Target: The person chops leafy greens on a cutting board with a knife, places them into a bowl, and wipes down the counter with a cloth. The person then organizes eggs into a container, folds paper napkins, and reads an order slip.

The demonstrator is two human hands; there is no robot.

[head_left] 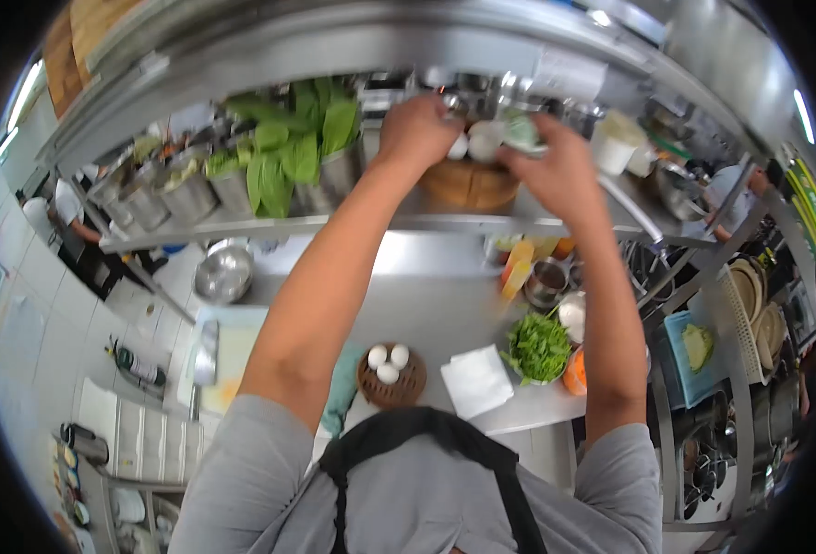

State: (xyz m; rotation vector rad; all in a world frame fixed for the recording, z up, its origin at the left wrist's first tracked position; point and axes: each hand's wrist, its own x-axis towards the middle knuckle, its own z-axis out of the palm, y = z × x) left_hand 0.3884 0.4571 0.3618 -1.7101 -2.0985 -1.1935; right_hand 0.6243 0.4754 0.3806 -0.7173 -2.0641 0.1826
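Both arms reach up to the steel shelf over the counter. My left hand (419, 134) has its fingers curled beside a small shiny metal thing at the left of the round wooden container (468, 185); what it holds is hidden. White eggs (485, 140) show above the container's rim, between the two hands. At the right, my right hand (560, 166) is closed on a small white-and-green thing (522, 132), blurred, possibly a dish. Down on the counter, three white eggs (388, 374) rest on a brown perforated round basket (406, 386).
Steel containers (186, 192) and leafy greens (297, 138) fill the shelf's left side. On the counter are a cleaver (206, 354) on a white board (233, 369), white paper (478, 381), a bowl of herbs (537, 349) and sauce bottles (517, 268). Co-workers (68, 208) stand beyond the shelf.
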